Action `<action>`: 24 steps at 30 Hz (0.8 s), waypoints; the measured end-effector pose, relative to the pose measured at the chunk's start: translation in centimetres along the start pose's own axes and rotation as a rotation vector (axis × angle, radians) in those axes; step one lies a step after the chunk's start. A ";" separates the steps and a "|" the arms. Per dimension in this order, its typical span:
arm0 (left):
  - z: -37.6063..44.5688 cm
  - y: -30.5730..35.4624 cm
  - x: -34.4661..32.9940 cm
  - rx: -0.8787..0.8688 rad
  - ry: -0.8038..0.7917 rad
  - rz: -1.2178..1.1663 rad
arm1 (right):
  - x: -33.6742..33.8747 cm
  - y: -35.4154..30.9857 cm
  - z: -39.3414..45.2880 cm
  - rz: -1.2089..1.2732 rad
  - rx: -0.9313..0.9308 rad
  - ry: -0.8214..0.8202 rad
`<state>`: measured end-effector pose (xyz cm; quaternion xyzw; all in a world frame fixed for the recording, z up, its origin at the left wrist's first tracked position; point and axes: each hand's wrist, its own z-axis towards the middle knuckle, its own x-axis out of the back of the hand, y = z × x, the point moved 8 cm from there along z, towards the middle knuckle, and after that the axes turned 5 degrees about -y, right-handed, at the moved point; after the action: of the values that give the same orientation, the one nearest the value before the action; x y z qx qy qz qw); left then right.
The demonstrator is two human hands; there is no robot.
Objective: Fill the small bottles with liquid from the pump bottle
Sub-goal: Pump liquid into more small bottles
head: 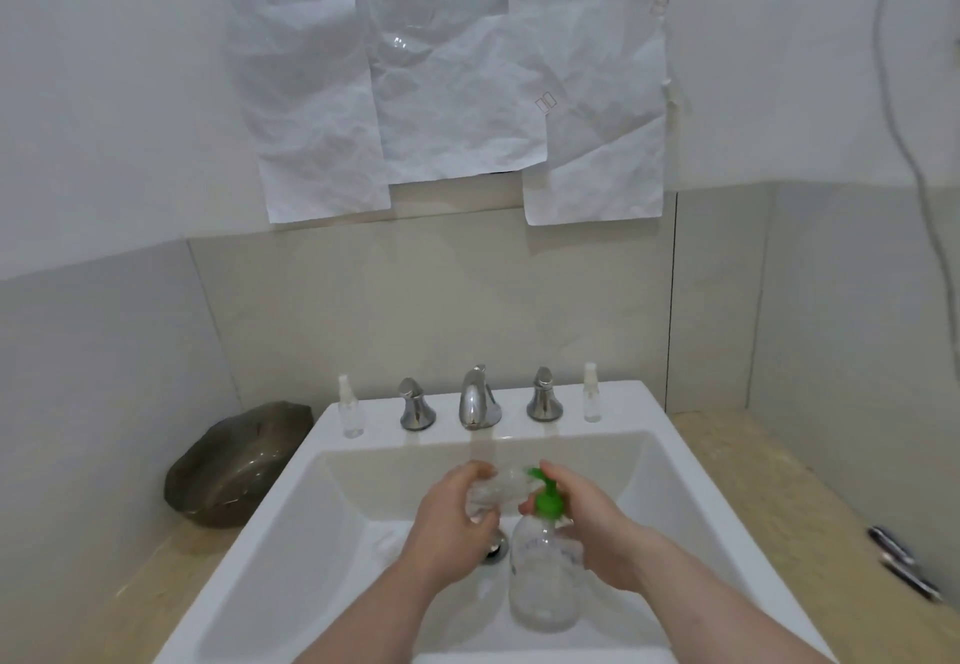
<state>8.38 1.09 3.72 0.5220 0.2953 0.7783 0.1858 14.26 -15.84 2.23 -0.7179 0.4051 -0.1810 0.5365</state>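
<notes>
Both forearms bare; hands seemingly without rings.

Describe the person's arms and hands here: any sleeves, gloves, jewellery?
Both forearms are bare as far as the frame shows, with no sleeve in view. The left hand and right hand wear no gloves. No watch, ring or bracelet is visible on the parts in view.

The pump bottle is seen as clear, with a bright green pump head. The sink is white, the faucet shiny silver. The counter is speckled beige. A dark brown-grey bowl is noted.
</notes>
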 end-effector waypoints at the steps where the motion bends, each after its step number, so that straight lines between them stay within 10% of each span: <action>1: 0.0 0.0 -0.1 -0.002 -0.004 0.003 | -0.1 0.0 -0.3 -0.005 -0.001 -0.003; 24: -0.4 0.3 -0.3 0.017 -0.018 0.176 | -0.2 -0.7 -0.5 -0.053 0.015 -0.004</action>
<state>8.10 0.57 3.56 0.5547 0.2531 0.7843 0.1149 14.08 -15.88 3.08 -0.7246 0.3833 -0.1968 0.5378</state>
